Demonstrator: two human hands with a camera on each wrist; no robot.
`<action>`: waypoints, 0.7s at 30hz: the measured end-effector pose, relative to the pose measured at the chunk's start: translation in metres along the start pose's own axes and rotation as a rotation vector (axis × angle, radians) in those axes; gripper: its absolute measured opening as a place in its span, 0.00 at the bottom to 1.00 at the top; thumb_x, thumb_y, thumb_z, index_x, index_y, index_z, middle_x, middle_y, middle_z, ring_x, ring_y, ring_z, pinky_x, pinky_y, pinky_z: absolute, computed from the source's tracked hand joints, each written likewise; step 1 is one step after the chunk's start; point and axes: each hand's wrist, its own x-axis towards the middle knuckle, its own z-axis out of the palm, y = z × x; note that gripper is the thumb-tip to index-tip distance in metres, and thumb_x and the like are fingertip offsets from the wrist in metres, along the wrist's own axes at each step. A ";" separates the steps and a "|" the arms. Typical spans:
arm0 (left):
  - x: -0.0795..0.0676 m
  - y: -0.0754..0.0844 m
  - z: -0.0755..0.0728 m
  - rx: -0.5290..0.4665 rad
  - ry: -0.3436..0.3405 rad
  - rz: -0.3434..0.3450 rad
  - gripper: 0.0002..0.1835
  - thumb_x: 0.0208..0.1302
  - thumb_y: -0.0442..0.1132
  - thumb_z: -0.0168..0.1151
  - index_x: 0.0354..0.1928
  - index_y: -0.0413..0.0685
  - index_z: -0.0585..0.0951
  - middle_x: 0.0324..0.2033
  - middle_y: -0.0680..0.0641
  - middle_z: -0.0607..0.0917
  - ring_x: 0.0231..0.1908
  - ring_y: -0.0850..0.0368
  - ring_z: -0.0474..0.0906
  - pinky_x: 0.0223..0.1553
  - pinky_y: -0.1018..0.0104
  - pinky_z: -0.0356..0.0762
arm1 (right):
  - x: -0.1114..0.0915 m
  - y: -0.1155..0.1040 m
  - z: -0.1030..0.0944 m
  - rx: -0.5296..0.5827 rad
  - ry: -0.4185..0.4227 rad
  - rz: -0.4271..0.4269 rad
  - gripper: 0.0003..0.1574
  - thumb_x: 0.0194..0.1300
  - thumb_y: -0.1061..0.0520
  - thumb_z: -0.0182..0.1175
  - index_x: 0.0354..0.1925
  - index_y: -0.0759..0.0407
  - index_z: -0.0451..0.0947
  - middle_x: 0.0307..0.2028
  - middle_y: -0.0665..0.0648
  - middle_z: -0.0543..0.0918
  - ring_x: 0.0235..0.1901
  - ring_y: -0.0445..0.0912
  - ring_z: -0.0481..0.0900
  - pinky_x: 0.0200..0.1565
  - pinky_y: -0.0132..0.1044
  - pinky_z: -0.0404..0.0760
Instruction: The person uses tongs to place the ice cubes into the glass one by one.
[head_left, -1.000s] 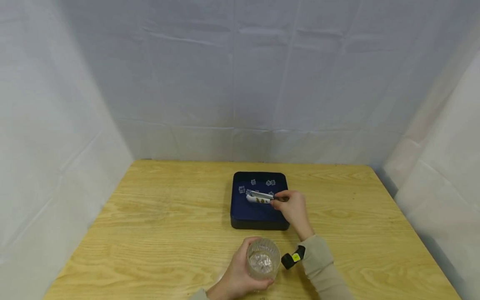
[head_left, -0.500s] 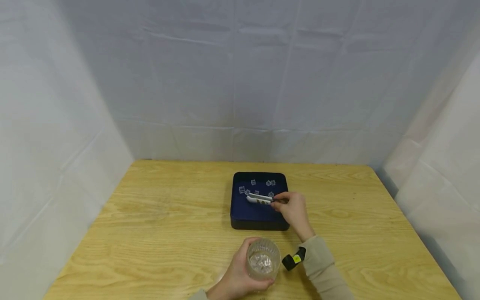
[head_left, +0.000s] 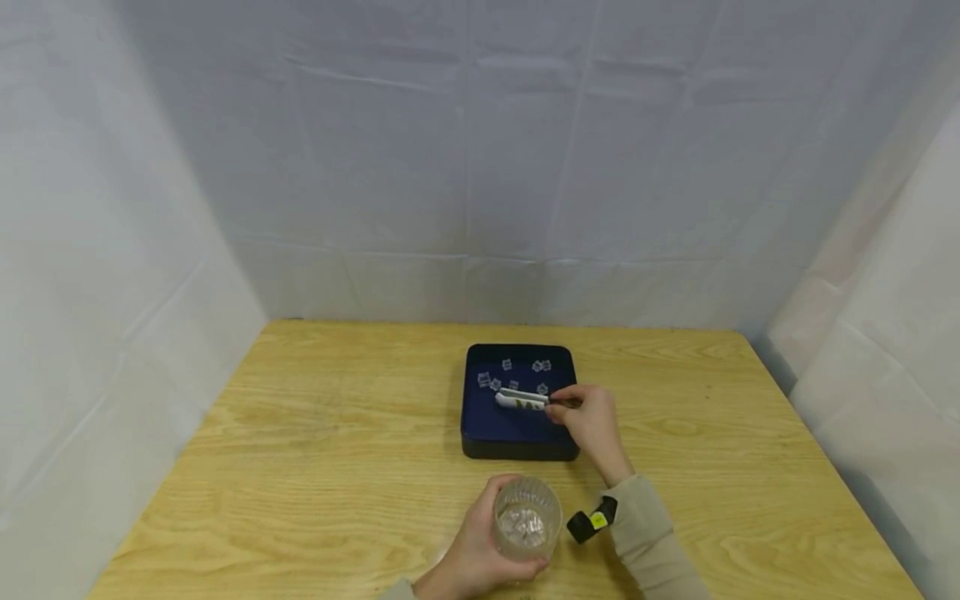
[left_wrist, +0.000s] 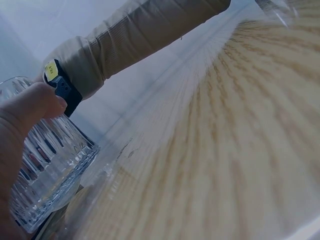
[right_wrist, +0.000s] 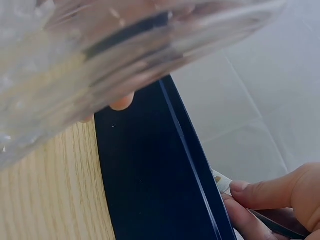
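Note:
Low in the head view, my left hand (head_left: 480, 542) grips a clear ribbed drinking glass (head_left: 528, 500), its mouth tipped toward the camera. The left wrist view shows the glass's ribbed wall (left_wrist: 47, 165) with the thumb across it. Above the dark blue tray (head_left: 517, 450), my right hand (head_left: 592, 417) pinches a long white utensil (head_left: 517, 402) with gold-brown markings by its dark end. Several small clear cubes (head_left: 483, 380) lie in the tray behind the utensil. In the right wrist view the tray's dark side hides most of the utensil.
The wooden table (head_left: 337, 417) stretches out on both sides of the tray. White sheeting (head_left: 465, 167) encloses the back and both sides. A black wrist device (head_left: 592, 521) with a yellow label sits on the right wrist, close beside the glass.
My right hand has shifted slightly to the right with the white utensil, whose far end has drawn back from the cubes at the left. The left hand and glass have stayed put.

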 end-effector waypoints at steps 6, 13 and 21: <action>0.000 0.000 0.000 0.002 0.006 -0.004 0.47 0.39 0.41 0.84 0.63 0.55 0.67 0.56 0.52 0.78 0.55 0.52 0.76 0.59 0.59 0.74 | -0.001 -0.001 -0.003 -0.011 0.007 -0.005 0.09 0.53 0.71 0.69 0.36 0.70 0.85 0.28 0.62 0.86 0.27 0.50 0.86 0.30 0.38 0.85; 0.000 0.002 -0.001 0.020 0.007 -0.018 0.48 0.39 0.41 0.84 0.63 0.54 0.67 0.56 0.53 0.78 0.55 0.53 0.76 0.59 0.59 0.74 | -0.002 0.001 -0.005 0.032 0.008 0.008 0.10 0.53 0.72 0.69 0.37 0.71 0.85 0.29 0.63 0.86 0.27 0.50 0.86 0.30 0.36 0.85; 0.001 0.001 0.000 0.016 0.008 -0.017 0.47 0.39 0.40 0.84 0.63 0.55 0.67 0.56 0.53 0.77 0.55 0.53 0.76 0.58 0.59 0.74 | -0.007 -0.001 -0.014 0.068 0.019 0.018 0.10 0.53 0.72 0.69 0.37 0.72 0.85 0.33 0.67 0.86 0.28 0.51 0.87 0.31 0.36 0.86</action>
